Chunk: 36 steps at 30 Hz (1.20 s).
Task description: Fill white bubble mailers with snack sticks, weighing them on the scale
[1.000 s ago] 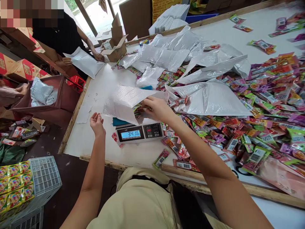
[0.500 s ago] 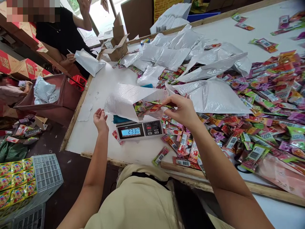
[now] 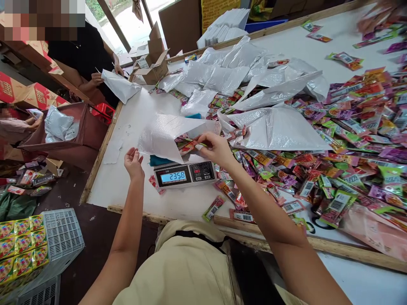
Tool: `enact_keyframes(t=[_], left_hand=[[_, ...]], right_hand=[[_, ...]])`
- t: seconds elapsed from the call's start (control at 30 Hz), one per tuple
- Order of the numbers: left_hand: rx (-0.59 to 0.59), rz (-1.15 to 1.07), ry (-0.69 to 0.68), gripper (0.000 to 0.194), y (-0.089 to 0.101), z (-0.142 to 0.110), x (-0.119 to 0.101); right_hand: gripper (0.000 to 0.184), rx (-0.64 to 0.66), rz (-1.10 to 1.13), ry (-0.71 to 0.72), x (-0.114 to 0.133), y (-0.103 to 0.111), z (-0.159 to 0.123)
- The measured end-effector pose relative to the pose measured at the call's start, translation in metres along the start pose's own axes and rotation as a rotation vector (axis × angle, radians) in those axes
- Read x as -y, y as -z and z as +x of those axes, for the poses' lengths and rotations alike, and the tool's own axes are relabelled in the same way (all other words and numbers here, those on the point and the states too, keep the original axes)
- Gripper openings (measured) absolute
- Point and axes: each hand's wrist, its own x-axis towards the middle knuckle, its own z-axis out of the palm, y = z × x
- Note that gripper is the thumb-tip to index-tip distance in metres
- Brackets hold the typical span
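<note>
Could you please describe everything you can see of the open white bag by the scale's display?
The white bag looks like glossy, bubble-textured plastic. It lies sideways behind the scale's display panel, over a teal item. Its mouth gapes toward the right hand, showing colourful packets inside, and a flap extends past the opening. The right hand pinches one packet there; the left hand is near the other end. Whether either touches the bag is unclear.

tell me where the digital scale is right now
In the head view, the digital scale sits on the white table just left of centre, at the near edge of the open white mailer, with loose packets to its right.
</note>
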Motion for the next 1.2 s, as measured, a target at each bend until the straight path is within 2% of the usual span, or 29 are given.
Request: enact_keyframes(t=[0.13,0.3,0.37,0.47,0.6,0.9,1.1,1.2], left_hand=[[0.0,-0.001,-0.003,0.022,0.006,0.001,0.002],[-0.016,0.011,-0.016,0.024,0.013,0.004,0.008],[-0.008,0.019,-0.031,0.025,0.014,0.004,0.009],[-0.001,0.015,-0.048,0.026,0.013,0.002,0.008],[0.001,0.003,-0.083,0.026,0.008,-0.002,0.004],[0.022,0.077,-0.2,0.024,0.005,-0.008,-0.003],[0.041,0.267,-0.447,0.026,0.004,-0.018,-0.013],[0.089,0.328,-0.574,0.027,0.001,-0.028,-0.023]], right_hand=[[0.007,0.007,-0.05,0.011,0.006,0.004,-0.003],[0.01,-0.004,-0.039,-0.014,0.033,0.042,-0.022],[0.011,-0.098,-0.028,-0.062,0.042,0.061,-0.034],[0.013,-0.31,-0.004,-0.124,0.052,0.088,-0.055],[0.017,-0.521,-0.07,-0.159,0.056,0.111,-0.079],[0.018,-0.636,-0.109,-0.273,0.052,0.12,-0.101],[0.018,-0.631,-0.083,-0.281,0.053,0.119,-0.106],[0.018,-0.569,-0.111,-0.313,0.059,0.13,-0.114]])
